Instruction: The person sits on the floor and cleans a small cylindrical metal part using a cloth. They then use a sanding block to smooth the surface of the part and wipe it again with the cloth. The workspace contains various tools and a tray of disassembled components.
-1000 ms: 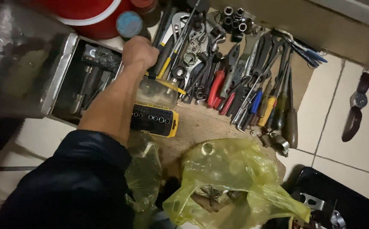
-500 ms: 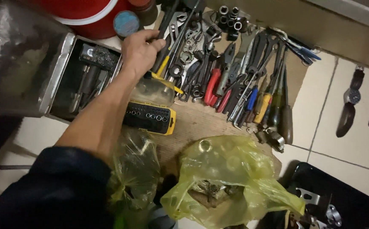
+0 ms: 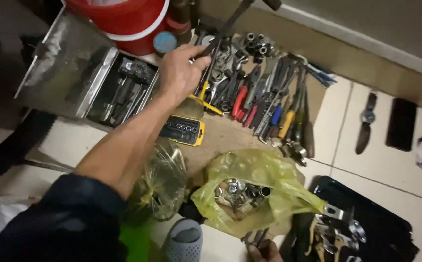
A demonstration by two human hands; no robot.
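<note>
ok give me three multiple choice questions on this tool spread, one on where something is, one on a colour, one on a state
1. Where is the yellow plastic bag?
A. below the tool row
B. inside the metal toolbox
C. on the red bucket

2. What colour is the bucket?
A. blue
B. red
C. green

3. What state is the metal toolbox in?
A. shut
B. upside down
C. open

Answers: 1 A, the bag lies nearer the camera than the tools. 2 B, its wall is red with a white band. 3 C, its lid stands up and tools show inside.
</note>
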